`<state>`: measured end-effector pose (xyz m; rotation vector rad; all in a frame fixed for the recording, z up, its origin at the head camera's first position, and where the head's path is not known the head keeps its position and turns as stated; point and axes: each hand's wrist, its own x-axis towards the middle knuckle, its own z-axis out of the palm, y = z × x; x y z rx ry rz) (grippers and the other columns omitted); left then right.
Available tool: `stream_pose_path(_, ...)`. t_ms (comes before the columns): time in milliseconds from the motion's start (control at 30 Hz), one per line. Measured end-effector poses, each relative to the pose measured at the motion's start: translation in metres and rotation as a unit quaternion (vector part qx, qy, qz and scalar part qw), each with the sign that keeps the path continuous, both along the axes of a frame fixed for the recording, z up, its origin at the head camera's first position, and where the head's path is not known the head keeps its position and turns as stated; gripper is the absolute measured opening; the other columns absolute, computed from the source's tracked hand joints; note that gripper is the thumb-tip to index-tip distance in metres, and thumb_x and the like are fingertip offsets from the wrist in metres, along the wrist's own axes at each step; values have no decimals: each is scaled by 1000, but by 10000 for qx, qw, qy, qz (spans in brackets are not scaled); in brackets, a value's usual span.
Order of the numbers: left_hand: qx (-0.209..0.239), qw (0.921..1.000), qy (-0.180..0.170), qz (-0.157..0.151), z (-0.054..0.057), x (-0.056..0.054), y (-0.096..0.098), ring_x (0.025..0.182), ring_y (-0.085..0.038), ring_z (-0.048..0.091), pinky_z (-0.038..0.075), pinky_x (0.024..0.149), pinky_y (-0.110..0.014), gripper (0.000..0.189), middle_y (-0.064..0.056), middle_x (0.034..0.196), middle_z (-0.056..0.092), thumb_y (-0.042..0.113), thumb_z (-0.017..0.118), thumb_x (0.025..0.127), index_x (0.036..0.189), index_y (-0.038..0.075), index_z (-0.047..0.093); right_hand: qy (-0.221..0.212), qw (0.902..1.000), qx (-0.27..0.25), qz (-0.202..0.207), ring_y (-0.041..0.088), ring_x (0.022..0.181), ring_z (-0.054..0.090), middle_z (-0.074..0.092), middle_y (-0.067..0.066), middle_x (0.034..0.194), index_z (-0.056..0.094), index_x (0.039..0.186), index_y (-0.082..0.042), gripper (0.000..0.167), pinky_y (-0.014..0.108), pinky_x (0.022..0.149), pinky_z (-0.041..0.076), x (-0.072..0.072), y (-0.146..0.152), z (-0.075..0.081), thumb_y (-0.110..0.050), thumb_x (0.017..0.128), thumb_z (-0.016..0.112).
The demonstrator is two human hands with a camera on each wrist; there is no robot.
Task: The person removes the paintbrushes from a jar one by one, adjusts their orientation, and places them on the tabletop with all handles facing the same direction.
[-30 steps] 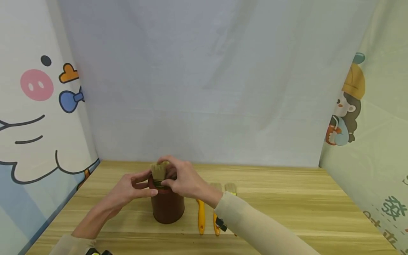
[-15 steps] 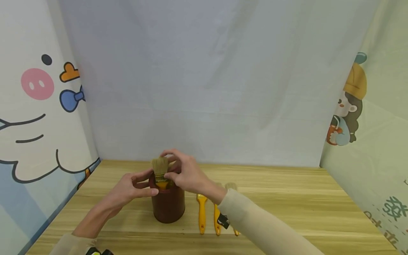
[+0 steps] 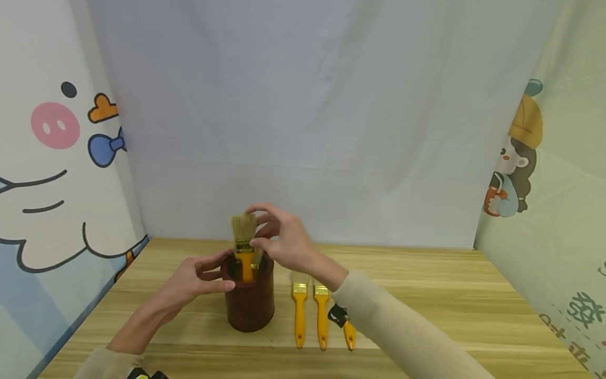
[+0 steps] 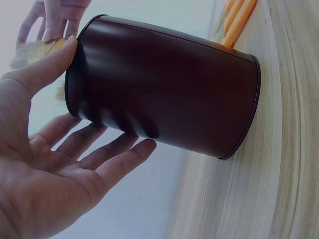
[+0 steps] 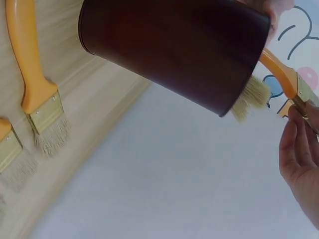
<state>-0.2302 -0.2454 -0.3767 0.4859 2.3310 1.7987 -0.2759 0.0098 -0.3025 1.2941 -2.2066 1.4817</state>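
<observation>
A dark brown cylindrical pot point(image 3: 250, 308) stands upright on the wooden table. My left hand point(image 3: 189, 280) holds it near the top, thumb at the rim and fingers along the far left side. With bristles upward, a yellow-handled paintbrush point(image 3: 244, 245) rises from the pot's mouth. My right hand point(image 3: 290, 239) pinches this brush at its metal band; the handle's lower end is hidden inside the pot. More bristles point(image 5: 253, 95) stick out of the mouth in the right wrist view, behind the held brush.
Three yellow-handled brushes lie side by side right of the pot: one nearest it point(image 3: 299, 310), a middle one point(image 3: 322, 316), and one partly under the right sleeve point(image 3: 350, 336). A pale cloth point(image 3: 303, 131) hangs behind the table point(image 3: 426, 316), with printed cloths at both sides.
My right hand has moved up and slightly right, drawing the paintbrush higher, so its yellow handle now shows above the rim. The left hand and pot have stayed in place.
</observation>
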Motion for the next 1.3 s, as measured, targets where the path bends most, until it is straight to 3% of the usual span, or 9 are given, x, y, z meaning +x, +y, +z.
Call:
stream_pose_path(567,21,10000,-24,8,0,0,-1,145,-51,39,47,109,-56,80,-18,166,34,21,78,98,164,8,37,527,9977,-424,-22,17,85,76,72,17,109,61,138,-3,51,32,78,62,-3,17,39,12,91,76)
stream_pose_path(933,22,10000,39,20,-2,0,0,144,-53,39,47,109,-55,82,-20,166,34,20,80,96,164,6,37,616,9961,-608,-179,18,85,75,73,13,108,62,138,-4,52,36,83,62,-1,36,61,12,91,77)
stream_pose_path(1300,5,10000,33,-14,-2,0,-1,145,-51,38,47,110,-55,82,-19,167,32,21,79,97,165,6,35,515,9956,-592,-513,22,84,76,74,12,107,63,137,-6,53,38,87,61,-3,80,60,14,89,77)
